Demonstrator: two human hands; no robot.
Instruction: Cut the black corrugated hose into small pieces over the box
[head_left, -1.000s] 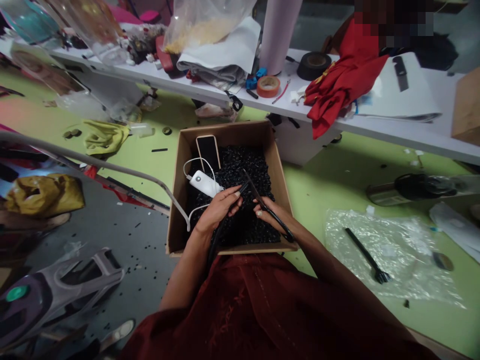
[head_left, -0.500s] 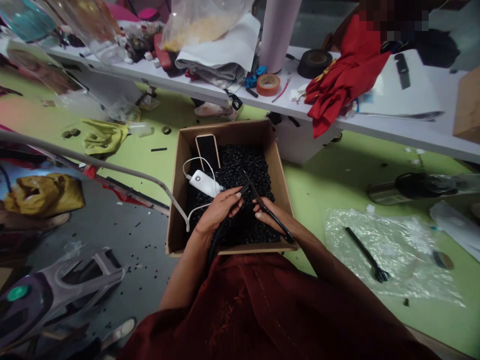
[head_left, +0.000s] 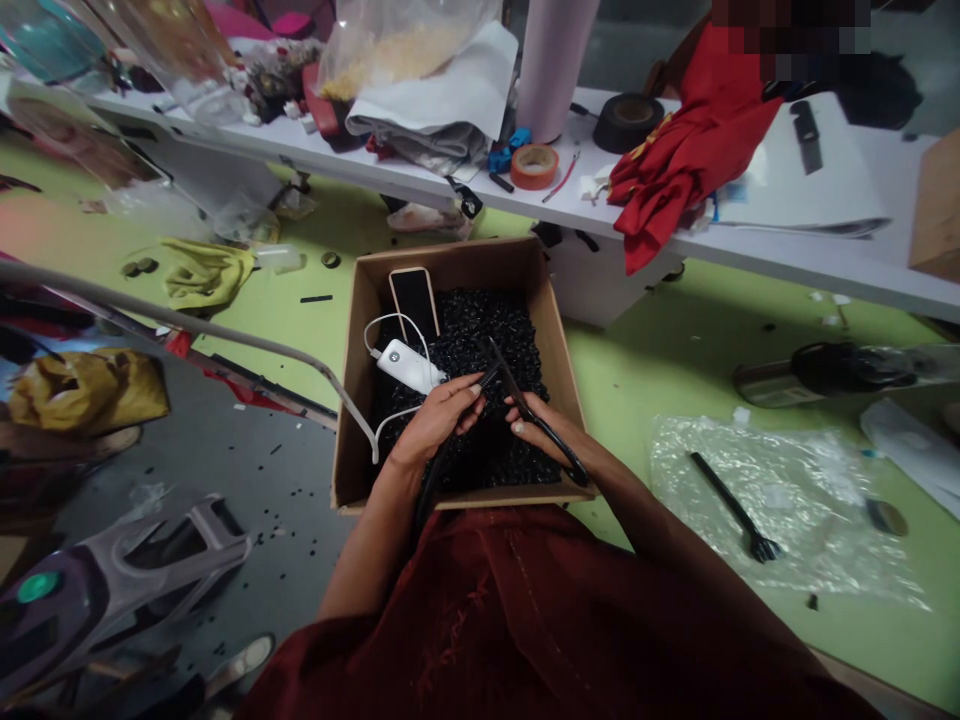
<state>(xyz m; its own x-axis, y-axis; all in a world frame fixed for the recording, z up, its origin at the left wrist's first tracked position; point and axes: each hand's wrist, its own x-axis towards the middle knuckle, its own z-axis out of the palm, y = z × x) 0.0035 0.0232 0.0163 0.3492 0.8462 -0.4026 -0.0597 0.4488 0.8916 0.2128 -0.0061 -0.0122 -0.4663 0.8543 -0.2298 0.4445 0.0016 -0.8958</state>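
Over a cardboard box full of small black pieces, my left hand is closed around a bundle of black tubing. The tubing's ribbed end sticks out past my fingertips, and its long part hangs below toward my lap. My right hand grips black-handled scissors, with the blades pointing up and away beside the tubing's end. Whether the blades touch the tubing I cannot tell. In the box's left part lie a white power bank with a white cable and a phone with a dark screen.
A white shelf runs across the back, carrying an orange tape roll, black tape and red cloth. On the green surface at right are a clear plastic bag, a black strip and a flask. A stool stands lower left.
The scissor blades have shifted slightly beside the tubing's end. My left hand keeps its hold on the tubing, and the box's contents look the same.
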